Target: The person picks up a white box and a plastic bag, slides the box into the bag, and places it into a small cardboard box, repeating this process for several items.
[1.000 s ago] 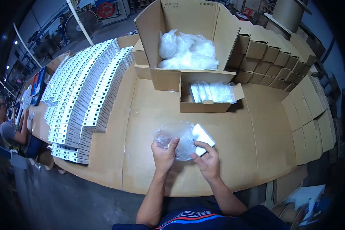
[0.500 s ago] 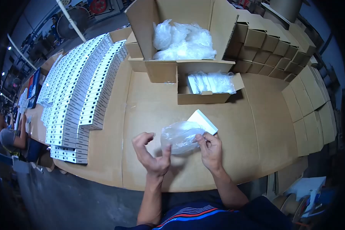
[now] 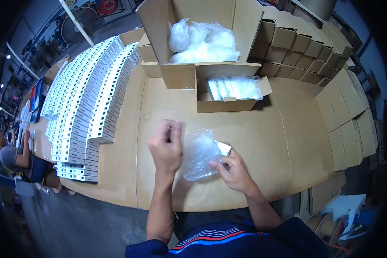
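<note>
A clear plastic bag (image 3: 198,158) hangs between my two hands above the cardboard-covered table. My left hand (image 3: 166,144) is closed at the bag's left edge, its fingers pinched on the film. With thumb and fingers my right hand (image 3: 233,170) grips a white box (image 3: 223,148) and the right side of the bag. Part of the box is hidden behind the bag and my fingers. Beyond them, an open carton (image 3: 225,106) holds a row of white boxes wrapped in clear plastic (image 3: 235,88).
A large open carton (image 3: 180,77) full of clear bags (image 3: 204,43) stands at the back. Stacked white boxes (image 3: 79,107) fill the left side. Brown cartons (image 3: 296,47) are piled at the back right, more (image 3: 346,124) at the right edge. A person (image 3: 15,155) sits far left.
My left hand has risen and closed on the bag's edge. The bag now stands more upright, and the white box has moved behind it, with less of it showing.
</note>
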### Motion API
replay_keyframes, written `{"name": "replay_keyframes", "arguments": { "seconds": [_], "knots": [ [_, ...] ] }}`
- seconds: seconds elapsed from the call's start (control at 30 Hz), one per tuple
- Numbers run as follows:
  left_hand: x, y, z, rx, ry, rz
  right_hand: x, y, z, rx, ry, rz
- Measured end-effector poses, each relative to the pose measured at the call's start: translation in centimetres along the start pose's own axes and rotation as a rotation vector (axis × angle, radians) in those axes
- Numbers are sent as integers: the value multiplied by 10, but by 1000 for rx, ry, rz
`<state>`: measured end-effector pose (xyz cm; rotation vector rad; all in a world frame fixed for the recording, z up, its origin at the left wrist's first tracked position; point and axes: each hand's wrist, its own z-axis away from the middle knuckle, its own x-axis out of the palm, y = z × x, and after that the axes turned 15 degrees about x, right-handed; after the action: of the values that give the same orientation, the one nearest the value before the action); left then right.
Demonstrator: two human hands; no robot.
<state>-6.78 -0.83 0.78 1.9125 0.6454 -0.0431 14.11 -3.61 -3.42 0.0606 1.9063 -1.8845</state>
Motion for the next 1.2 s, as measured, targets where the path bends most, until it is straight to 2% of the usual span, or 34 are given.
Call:
{"name": "replay_keyframes", "arguments": {
  "seconds": [0.1,0.2,0.27,0.4,0.43,0.53,0.67,0.73,0.77,0.8,0.83,0.87,0.93,1.03,1.13,1.2],
  "knots": [
    [-2,-38,0,203,443,497,8,16,2,99,30,-97],
    [7,-47,41,-64,221,826,10,13,0,93,70,-90],
    [15,-33,63,-48,4,545,13,10,-3,62,81,-67],
    [7,-17,65,-420,-97,618,17,9,-3,55,100,-29],
    [7,-23,65,-288,-92,642,16,9,-2,61,104,-14],
    [1,-26,62,-97,-178,588,13,15,-1,-1,20,-10],
    [2,-20,61,-171,-187,493,4,17,-3,-54,-14,-26],
    [-1,-23,66,-72,-206,365,-18,19,-6,-22,28,-63],
    [-2,-24,67,-64,-216,348,-29,12,-12,69,56,-167],
    [-2,-24,70,-57,-227,333,-30,19,-18,102,208,-277],
    [1,-27,73,-79,-194,408,-35,4,-27,-10,229,-488],
    [1,-28,75,-82,-209,408,-44,-26,-41,-222,208,-535],
    [1,-29,76,-82,-241,406,-46,-32,-52,-293,210,-552],
    [3,-25,75,-97,-235,480,-31,-50,-59,-399,81,-499],
    [5,-25,70,-113,-232,515,-17,-62,-55,-266,-85,-557],
    [2,-30,72,-113,-245,470,-20,-49,-61,-296,-82,-455]
  ]
}}
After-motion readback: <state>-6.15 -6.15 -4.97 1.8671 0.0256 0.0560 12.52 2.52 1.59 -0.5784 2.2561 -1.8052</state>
